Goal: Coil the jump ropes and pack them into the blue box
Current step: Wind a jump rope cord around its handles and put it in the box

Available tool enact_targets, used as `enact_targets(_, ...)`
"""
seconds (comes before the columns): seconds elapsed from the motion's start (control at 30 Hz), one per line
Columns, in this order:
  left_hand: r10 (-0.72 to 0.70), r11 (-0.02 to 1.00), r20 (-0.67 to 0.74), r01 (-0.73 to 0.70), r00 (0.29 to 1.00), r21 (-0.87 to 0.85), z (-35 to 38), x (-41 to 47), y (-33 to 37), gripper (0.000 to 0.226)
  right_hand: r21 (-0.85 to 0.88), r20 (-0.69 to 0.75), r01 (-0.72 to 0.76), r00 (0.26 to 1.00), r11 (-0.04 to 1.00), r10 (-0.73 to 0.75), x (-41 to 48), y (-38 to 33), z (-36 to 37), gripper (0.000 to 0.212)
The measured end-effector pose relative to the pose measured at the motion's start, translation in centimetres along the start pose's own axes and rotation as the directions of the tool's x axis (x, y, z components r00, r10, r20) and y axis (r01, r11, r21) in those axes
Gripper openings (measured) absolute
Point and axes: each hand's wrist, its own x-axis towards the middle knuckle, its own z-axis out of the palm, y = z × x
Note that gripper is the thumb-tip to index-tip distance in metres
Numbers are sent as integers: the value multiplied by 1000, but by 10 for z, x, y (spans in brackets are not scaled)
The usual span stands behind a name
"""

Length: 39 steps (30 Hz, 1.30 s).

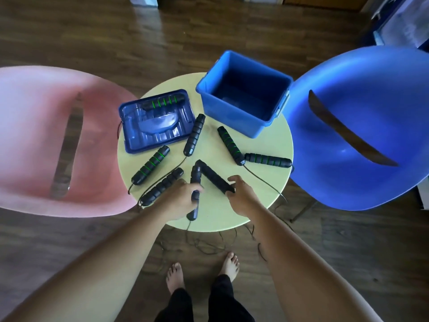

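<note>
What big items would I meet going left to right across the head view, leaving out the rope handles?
In order: pink chair → blue lid → blue box → blue chair.

Bare pale-yellow round tabletop (210, 145) leads me to the open blue plastic box (229, 112), between a plain black foam handle (194, 135) and a green-ringed foam handle (230, 145).
</note>
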Motion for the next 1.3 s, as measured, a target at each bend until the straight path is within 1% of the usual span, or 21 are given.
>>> enact_targets(0.07,69,997,-1,-69,998,-18,-10,-6,3,47,159,69,-53,997,986,42,-9,-4,-4,45)
enact_targets(0.13,105,994,-56,-107,993,-22,-24,-12,6,53,333,99,-65,995,941,33,-21,-10,-9,42)
enact_targets(0.2,141,990,-134,-142,981,3,-40,-18,13,52,514,102,-47,995,856,-6,-34,-21,-17,36)
enact_targets(0.3,240,971,-237,-230,941,70,-72,-28,26,45,659,81,13,993,752,-89,-54,-46,-31,33)
enact_targets(0.37,328,944,-307,-298,893,142,-95,-34,34,45,704,54,71,987,707,-153,-66,-65,-41,37)
enact_targets(0.47,403,913,-426,-327,810,243,-131,-42,44,47,725,-8,161,974,669,-226,-85,-95,-53,41)
enact_targets(0.57,505,861,-518,-363,690,356,-167,-51,55,45,766,-61,215,963,606,-263,-101,-124,-62,39)
enact_targets(0.67,622,783,-579,-384,527,490,-197,-64,63,48,787,-102,251,954,563,-284,-118,-151,-73,40)
enact_targets(0.73,674,737,-591,-343,444,583,-214,-71,64,49,808,-108,273,940,522,-324,-129,-167,-78,39)
enact_targets(0.83,734,674,-566,-298,377,676,-237,-81,64,52,825,-119,319,905,466,-408,-144,-187,-81,39)
enact_targets(0.9,770,636,-553,-309,319,707,-251,-88,63,50,811,-140,369,875,453,-463,-151,-196,-80,39)
enact_targets(0.93,784,620,-547,-313,295,720,-256,-92,62,49,800,-150,396,860,451,-488,-154,-199,-79,42)
enact_targets(0.97,794,606,-535,-310,288,732,-261,-96,61,47,783,-161,424,845,455,-510,-157,-202,-77,49)
enact_targets(1.0,802,594,-519,-306,296,744,-265,-98,60,47,759,-173,452,833,468,-525,-159,-205,-75,56)
enact_targets(1.03,806,584,-497,-304,321,752,-269,-100,58,48,732,-186,477,827,486,-531,-160,-208,-73,60)
enact_targets(1.1,815,550,-424,-297,395,781,-277,-101,56,49,679,-201,501,830,537,-521,-163,-215,-71,62)
enact_targets(1.17,802,515,-318,-315,505,797,-283,-107,60,56,631,-193,503,840,591,-508,-167,-221,-73,64)
enact_targets(1.23,723,550,-247,-322,645,771,-289,-113,65,72,568,-164,510,839,645,-519,-171,-227,-78,64)
enact_targets(1.27,673,571,-232,-294,703,766,-291,-114,67,77,531,-148,519,835,670,-530,-174,-230,-80,65)
enact_targets(1.3,639,577,-229,-261,734,773,-294,-114,68,78,494,-144,530,832,689,-536,-177,-234,-82,66)
